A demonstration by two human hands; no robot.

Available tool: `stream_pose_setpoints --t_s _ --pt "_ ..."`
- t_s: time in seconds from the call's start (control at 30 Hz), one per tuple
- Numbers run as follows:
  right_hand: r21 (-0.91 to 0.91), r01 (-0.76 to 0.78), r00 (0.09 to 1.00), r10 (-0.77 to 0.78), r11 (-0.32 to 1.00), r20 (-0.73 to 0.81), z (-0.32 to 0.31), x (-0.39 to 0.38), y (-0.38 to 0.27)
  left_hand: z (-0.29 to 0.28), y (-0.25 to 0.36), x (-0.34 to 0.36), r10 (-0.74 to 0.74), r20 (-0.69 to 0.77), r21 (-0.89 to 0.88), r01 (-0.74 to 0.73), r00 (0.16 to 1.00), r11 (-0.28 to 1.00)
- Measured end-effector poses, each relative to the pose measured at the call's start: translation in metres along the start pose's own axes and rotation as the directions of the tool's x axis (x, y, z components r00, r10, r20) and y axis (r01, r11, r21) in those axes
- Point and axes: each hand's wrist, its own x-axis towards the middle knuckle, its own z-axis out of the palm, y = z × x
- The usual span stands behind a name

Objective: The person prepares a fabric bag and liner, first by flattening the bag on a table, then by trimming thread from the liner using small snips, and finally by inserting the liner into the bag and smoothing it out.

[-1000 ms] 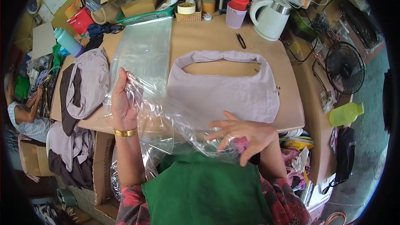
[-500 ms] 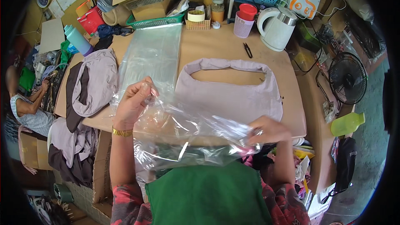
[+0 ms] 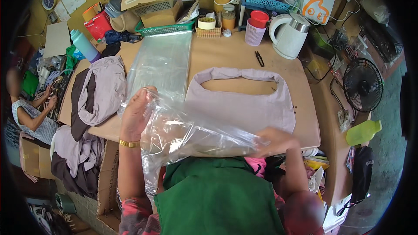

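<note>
A clear plastic bag (image 3: 187, 132) is stretched between my hands over the table's front edge. My left hand (image 3: 137, 111), with a gold watch or bracelet on the wrist, pinches its upper left part. At the bag's right end my right hand (image 3: 278, 141) is closed on the plastic; its fingers are slightly blurred. Just beyond lies a flat lavender fabric bag (image 3: 244, 104) with a wide loop handle. Left of it is a stack of clear plastic bags (image 3: 167, 61), its near end covered by the held one.
More lavender and dark fabric bags (image 3: 106, 87) lie at the table's left. Black thread snips (image 3: 259, 58), a purple cup (image 3: 254, 35) and a white kettle (image 3: 289, 37) stand or lie toward the back. A fan (image 3: 362, 85) is at right. Another person (image 3: 35, 115) sits far left.
The plastic bag is pulled tauter, and its middle has risen off my lap area. My right hand has shifted slightly left and down. My left hand keeps its grip.
</note>
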Motion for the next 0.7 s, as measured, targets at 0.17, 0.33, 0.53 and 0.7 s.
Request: stream_pose_setpoints --t_s 0.17,0.33,0.53,0.7 --pt "0.551 0.41 0.895 -0.204 0.727 -0.397 0.022 -0.006 0.038 0.004 -0.004 -0.026 -0.168 0.324 -0.24 0.253 0.931 0.937" --pt "0.429 0.446 0.739 -0.053 0.785 -0.672 0.004 -0.024 0.044 0.01 -0.033 -0.037 -0.514 0.487 0.666 0.081 0.706 0.742" --pt "0.166 -0.079 0.93 0.013 0.983 0.367 -0.001 0.016 -0.004 -0.042 -0.032 0.008 -0.054 0.489 -0.438 0.299 0.871 0.848" --pt "0.792 0.589 0.808 -0.088 0.161 -0.583 0.013 0.002 0.071 -0.005 -0.039 -0.01 -0.509 0.301 0.756 0.124 0.806 0.643"
